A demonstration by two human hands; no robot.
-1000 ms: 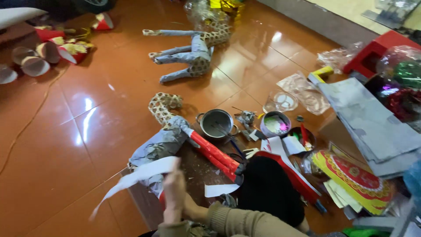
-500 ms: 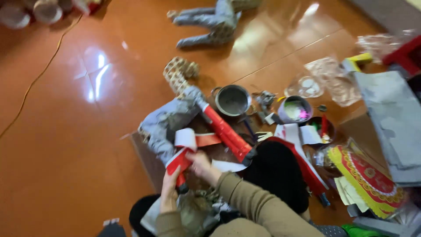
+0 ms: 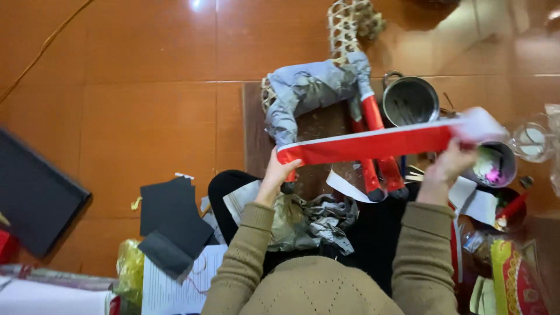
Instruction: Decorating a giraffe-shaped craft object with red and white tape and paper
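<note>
Paper now spans both hands: a long red strip of paper with a white edge [image 3: 373,143], which half a second ago was bunched low near the lap, is stretched flat and nearly level above the dark wooden board [image 3: 318,125]. The left hand [image 3: 279,170] grasps its left end, fingers clenched on the paper, and the right hand [image 3: 452,165] pinches the right end, where the strip blurs to white. The view has also swung closer over the work.

Just behind the strip lies a woven bamboo animal frame partly wrapped in grey paper [image 3: 312,93], with red paper on its legs [image 3: 373,114]. Beside it on the orange tiled floor [image 3: 146,111] stands a round metal pot [image 3: 410,102] with thin sticks inside. A small bowl [image 3: 496,166] near the right hand holds something green and pink, too blurred to name.
</note>
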